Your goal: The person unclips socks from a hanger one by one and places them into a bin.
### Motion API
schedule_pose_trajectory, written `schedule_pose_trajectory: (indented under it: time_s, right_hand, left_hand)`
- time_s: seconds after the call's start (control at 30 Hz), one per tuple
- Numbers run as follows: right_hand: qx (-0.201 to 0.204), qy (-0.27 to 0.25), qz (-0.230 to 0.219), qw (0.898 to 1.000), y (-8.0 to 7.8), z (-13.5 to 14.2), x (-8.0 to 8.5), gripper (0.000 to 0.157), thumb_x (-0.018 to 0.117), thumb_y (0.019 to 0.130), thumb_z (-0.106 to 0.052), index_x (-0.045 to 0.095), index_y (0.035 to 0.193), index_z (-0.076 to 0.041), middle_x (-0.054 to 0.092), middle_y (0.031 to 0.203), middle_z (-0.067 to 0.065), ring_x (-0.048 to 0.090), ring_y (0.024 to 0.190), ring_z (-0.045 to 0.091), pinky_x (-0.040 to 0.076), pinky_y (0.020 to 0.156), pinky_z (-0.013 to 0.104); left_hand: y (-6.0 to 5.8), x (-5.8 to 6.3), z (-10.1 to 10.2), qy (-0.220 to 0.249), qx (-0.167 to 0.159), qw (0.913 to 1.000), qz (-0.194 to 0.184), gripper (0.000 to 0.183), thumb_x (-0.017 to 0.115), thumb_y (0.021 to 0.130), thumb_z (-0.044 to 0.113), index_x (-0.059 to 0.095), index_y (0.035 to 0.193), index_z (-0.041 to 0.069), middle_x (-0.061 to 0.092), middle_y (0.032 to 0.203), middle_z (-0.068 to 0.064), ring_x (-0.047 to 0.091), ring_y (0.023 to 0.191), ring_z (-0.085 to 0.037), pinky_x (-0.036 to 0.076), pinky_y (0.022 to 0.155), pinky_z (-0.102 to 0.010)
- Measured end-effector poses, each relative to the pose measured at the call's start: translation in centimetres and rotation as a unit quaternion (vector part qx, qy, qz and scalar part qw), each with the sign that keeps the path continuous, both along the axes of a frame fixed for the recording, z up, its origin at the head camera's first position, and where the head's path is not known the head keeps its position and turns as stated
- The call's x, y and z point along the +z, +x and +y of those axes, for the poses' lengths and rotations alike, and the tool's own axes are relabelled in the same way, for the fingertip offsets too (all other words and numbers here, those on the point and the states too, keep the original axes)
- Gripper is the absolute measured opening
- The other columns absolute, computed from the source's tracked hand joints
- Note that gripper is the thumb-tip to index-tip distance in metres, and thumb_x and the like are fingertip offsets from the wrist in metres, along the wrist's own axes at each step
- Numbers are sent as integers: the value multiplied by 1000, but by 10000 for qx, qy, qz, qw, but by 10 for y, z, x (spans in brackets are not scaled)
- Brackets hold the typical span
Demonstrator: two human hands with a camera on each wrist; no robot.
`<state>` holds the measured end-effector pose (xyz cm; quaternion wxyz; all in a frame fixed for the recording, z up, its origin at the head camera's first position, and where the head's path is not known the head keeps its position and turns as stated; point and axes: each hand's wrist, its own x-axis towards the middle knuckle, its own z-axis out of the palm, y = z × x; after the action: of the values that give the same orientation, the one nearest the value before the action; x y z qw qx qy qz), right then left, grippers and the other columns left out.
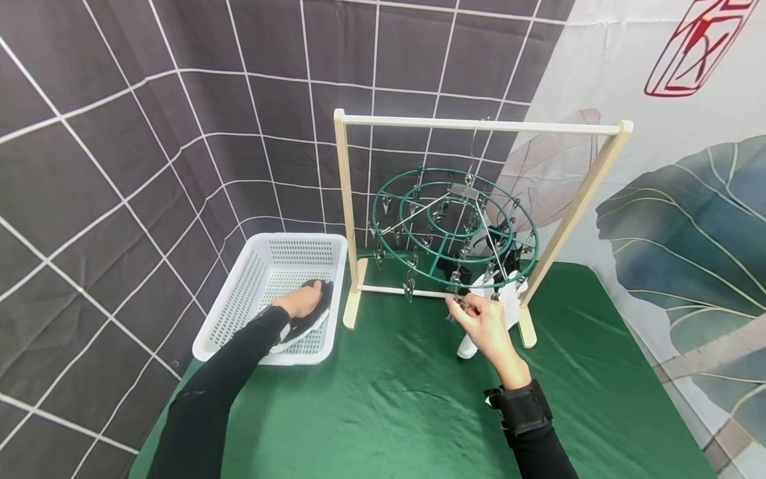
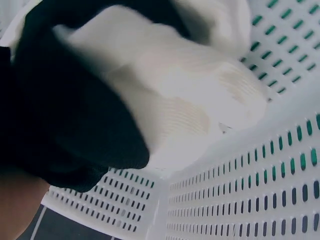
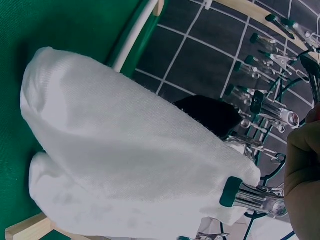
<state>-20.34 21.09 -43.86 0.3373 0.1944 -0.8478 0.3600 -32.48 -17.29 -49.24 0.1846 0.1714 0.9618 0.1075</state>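
Inside the white basket [image 1: 218, 319], my left hand [image 1: 302, 301] grips a black sock [image 1: 323, 306]; its fingertips are partly hidden. White socks [image 2: 170, 95] lie beside the black sock [image 2: 85, 105] in the left wrist view. My right hand [image 1: 487, 326] is raised at the front rim of the round green drying hanger [image 1: 383, 229], pinching a metal clip [image 3: 312, 75] with thumb and finger. Close by, a white sock [image 3: 130, 150] hangs from another clip [image 3: 255, 197] with green tips. A black sock [image 3: 210, 115] hangs behind it.
The hanger hooks over the top bar [image 1: 413, 122] of a wooden stand [image 1: 347, 199]. Several metal clips dangle around its rings. Stand and basket rest on a green cloth [image 1: 371, 406]. A grey checked curtain [image 1: 269, 106] hangs behind and at the left.
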Motion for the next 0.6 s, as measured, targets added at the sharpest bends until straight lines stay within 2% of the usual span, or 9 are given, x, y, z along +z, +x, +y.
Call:
schedule_pose_trajectory:
  time_s: [0.17,0.37,0.47,0.53,0.6]
  right_hand:
    - [-38,-22,-47,10000,1,0,1,47,73,82,-13,34,55,-16,22,53,-13,18,47,2,17,45,20]
    - [-15,-17,-37,10000,1,0,1,48,74,80,-11,34,54,-14,22,53,-13,21,46,4,17,45,20]
    - [46,-35,-22,10000,1,0,2,47,75,79,-10,35,54,-14,23,53,-13,23,46,5,19,46,19]
    - [67,-62,-49,9999,1,1,2,46,75,79,-10,36,54,-14,24,53,-13,23,46,4,19,46,19]
    - [69,-107,-73,9999,2,1,2,46,75,78,-10,36,54,-15,24,53,-12,22,46,4,20,46,19]
  left_hand:
    - [3,-4,3,-295,-28,9994,171,55,28,102,23,19,145,-10,48,134,-29,48,123,-41,37,103,-50]
    - [2,-8,5,-146,269,9995,92,55,29,102,25,20,144,-9,50,131,-30,50,121,-42,39,101,-52]
    - [3,-2,9,-170,385,9990,126,51,30,102,23,25,142,-9,52,127,-30,51,118,-43,41,99,-52]
    - [5,6,14,-253,490,9982,232,47,35,101,21,36,137,-8,58,118,-28,58,109,-40,47,91,-49]
    - [9,18,20,-310,608,9969,380,38,41,99,20,51,124,-7,63,102,-22,63,94,-34,52,81,-44]
